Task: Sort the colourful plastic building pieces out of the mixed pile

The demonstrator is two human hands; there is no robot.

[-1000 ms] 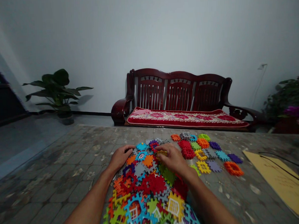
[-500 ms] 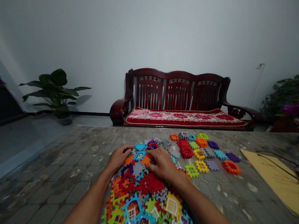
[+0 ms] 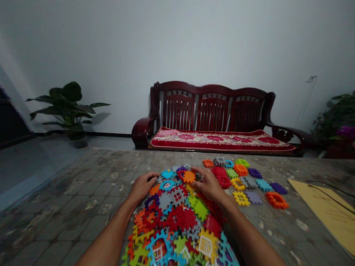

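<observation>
"Pinching anything with that right hand?"

"Yep, an orange piece with toothed edges. Thumb and fingers are nearly together at its right edge, so it looks like a fingertip hold, with most of the flat face out in the open."

"Ok cool, and where's that piece exactly?"

"Over the far end of the big heap of colourful pieces, close to a red-and-purple bit. Can't tell if it's touching anything underneath tbh. A lime green piece lies on the heap, nearer the camera."

"And the left hand?"

"At the heap's left edge, fingers curved, thumb slightly apart, near a bright blue piece. Fingertips are partly hidden, so I honestly can't tell if it's got hold of something."

"What else is around?"

"Loose pieces off to the right, like a red stack, a yellow window piece and a chunky orange frame, then a yellow sheet. All on a grey patterned cover, with a dark red bench behind."
</observation>
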